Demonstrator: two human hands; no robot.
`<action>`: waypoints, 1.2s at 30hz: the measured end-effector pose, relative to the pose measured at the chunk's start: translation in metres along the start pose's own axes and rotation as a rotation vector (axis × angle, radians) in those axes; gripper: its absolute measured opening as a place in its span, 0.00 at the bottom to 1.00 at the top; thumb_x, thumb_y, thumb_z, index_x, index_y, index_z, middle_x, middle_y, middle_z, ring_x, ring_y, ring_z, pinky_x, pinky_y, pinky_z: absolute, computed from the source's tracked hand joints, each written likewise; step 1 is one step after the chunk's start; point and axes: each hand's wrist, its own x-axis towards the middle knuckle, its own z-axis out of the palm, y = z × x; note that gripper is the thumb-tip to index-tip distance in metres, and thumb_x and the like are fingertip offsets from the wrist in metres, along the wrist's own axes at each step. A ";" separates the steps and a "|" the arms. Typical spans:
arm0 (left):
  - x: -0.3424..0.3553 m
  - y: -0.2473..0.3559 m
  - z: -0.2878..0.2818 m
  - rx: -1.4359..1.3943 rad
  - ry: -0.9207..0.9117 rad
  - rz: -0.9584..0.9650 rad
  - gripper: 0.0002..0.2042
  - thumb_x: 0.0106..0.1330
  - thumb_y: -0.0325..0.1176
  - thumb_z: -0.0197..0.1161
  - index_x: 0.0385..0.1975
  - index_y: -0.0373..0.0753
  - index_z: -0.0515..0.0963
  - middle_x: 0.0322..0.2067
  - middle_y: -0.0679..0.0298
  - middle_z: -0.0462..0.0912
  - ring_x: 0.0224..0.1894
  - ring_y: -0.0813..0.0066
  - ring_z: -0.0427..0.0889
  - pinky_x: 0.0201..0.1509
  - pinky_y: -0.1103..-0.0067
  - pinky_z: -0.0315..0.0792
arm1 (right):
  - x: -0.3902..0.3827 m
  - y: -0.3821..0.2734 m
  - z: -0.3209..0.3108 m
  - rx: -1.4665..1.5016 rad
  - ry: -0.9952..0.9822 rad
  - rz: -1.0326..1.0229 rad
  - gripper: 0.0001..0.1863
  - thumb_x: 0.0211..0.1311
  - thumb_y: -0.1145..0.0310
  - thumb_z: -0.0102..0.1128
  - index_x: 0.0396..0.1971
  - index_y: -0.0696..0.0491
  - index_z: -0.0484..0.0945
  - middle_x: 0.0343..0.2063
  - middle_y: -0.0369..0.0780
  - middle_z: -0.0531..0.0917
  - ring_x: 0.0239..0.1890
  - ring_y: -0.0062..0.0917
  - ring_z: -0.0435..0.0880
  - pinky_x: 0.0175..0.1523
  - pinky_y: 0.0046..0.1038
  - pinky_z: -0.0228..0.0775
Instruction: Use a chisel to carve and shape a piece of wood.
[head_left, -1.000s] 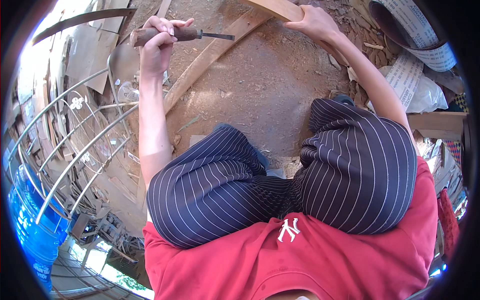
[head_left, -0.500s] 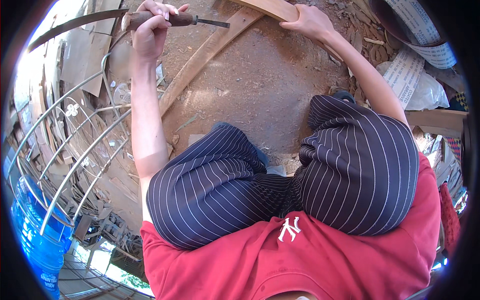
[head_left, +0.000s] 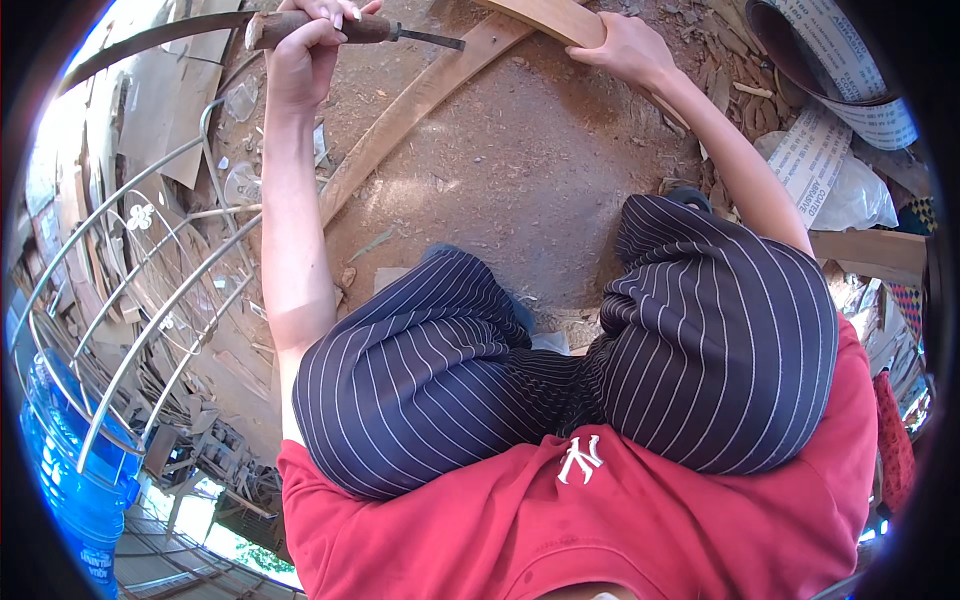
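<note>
At the upper left my left hand (head_left: 308, 55) is closed round the wooden handle of a chisel (head_left: 428, 39), its narrow metal blade pointing right. The blade tip lies over or against a flat wooden strip (head_left: 400, 120) slanting across the ground; contact is unclear. My right hand (head_left: 632, 50), at the upper right, grips the end of a curved wooden piece (head_left: 548, 16), thumb on its near side. That piece crosses above the strip and runs out of view at the top. Part of my left hand is cut off by the upper edge.
Left of my arm stand a bent metal wire frame (head_left: 150, 235) and a blue water bottle (head_left: 85, 470), among wood scraps. A long dark curved strip (head_left: 150, 48) reaches in from the left. Rolled abrasive paper (head_left: 860, 110) and a plastic bag (head_left: 865, 195) lie at the right.
My left hand and the chisel have shifted very slightly away from me. My right hand keeps its grip on the curved wooden piece, and the view has tilted a little.
</note>
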 end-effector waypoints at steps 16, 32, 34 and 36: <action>-0.008 0.006 0.018 -0.009 -0.049 0.038 0.13 0.46 0.11 0.50 0.26 0.40 0.69 0.25 0.65 0.69 0.36 0.69 0.71 0.69 0.41 0.58 | -0.001 -0.001 0.001 0.012 0.028 -0.013 0.34 0.46 0.41 0.66 0.43 0.57 0.82 0.36 0.51 0.86 0.40 0.44 0.86 0.46 0.41 0.77; -0.006 0.006 0.019 -0.002 -0.015 0.031 0.13 0.46 0.11 0.51 0.26 0.39 0.70 0.25 0.65 0.70 0.36 0.69 0.71 0.68 0.47 0.61 | -0.002 0.000 0.002 0.011 0.058 -0.023 0.33 0.45 0.42 0.66 0.41 0.57 0.82 0.35 0.51 0.86 0.39 0.44 0.86 0.45 0.41 0.77; -0.006 0.005 0.022 0.026 0.007 0.054 0.13 0.46 0.11 0.51 0.26 0.39 0.69 0.25 0.65 0.71 0.35 0.69 0.71 0.67 0.48 0.62 | -0.002 0.001 0.003 0.015 0.062 -0.023 0.33 0.45 0.42 0.66 0.41 0.57 0.82 0.35 0.51 0.86 0.39 0.44 0.86 0.45 0.41 0.77; -0.007 0.005 0.022 0.016 0.004 0.060 0.13 0.46 0.11 0.51 0.25 0.39 0.69 0.24 0.64 0.71 0.34 0.69 0.73 0.65 0.50 0.66 | -0.002 0.001 0.004 0.019 0.068 -0.022 0.33 0.45 0.42 0.66 0.41 0.57 0.82 0.34 0.51 0.86 0.39 0.44 0.86 0.45 0.41 0.77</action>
